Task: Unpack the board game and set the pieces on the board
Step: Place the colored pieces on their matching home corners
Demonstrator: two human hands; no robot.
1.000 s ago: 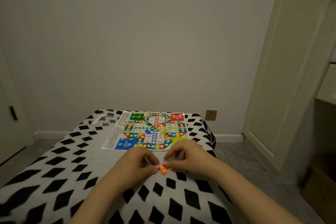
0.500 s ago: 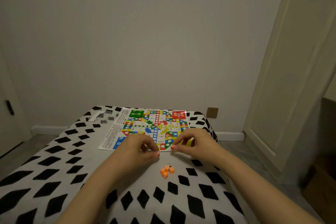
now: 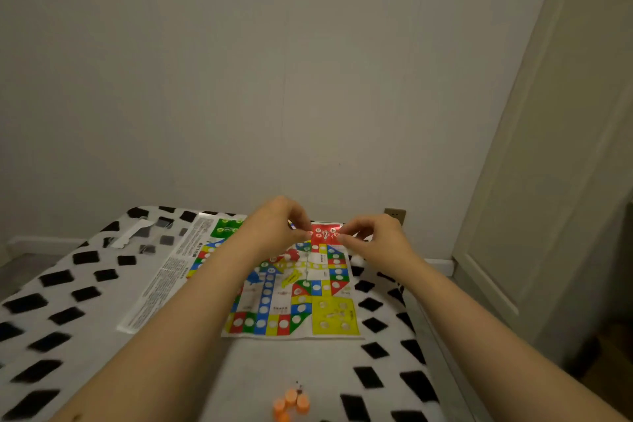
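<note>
Both arms reach far over the board [image 3: 308, 298]; left hand [image 3: 274, 226] and right hand [image 3: 373, 238] each pinch a small piece above the red corner [image 3: 325, 233].

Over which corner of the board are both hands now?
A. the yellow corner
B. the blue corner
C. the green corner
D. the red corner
D: the left hand and right hand meet, fingers pinched, at the red corner on the board's far side.

We record: plain off-white painted wall [image 3: 239, 79]; cream panelled door [image 3: 548, 181] at right; white skirting board [image 3: 37, 243]; beige wall socket [image 3: 395, 215]; grey floor [image 3: 20, 271]; dim light.
</note>
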